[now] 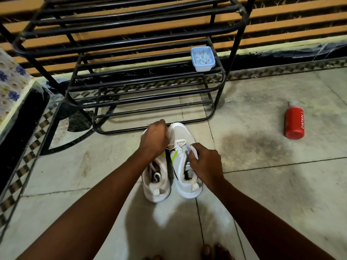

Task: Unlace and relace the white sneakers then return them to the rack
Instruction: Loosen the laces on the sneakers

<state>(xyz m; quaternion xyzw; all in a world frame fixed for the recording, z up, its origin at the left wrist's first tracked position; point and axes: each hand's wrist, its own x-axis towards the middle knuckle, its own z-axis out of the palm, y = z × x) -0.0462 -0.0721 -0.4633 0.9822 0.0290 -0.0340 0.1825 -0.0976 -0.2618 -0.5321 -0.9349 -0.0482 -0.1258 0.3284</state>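
Observation:
Two white sneakers stand side by side on the floor tiles, toes toward the black metal shoe rack (120, 76). The left sneaker (156, 182) has a loose lace lying in its opening. The right sneaker (185, 147) carries a white lace (178, 145) across its eyelets, with a yellow-green stripe on its side. My left hand (155, 139) is closed over the front of the shoes, pinching the lace. My right hand (205, 164) grips the lace and tongue at the right sneaker's collar.
A small pale-blue plastic box (202, 58) sits on a lower rack shelf at the right. A red bottle (294, 122) lies on the floor to the right. A floral-covered ledge (13, 87) stands at the left. My toes (216, 251) show at the bottom.

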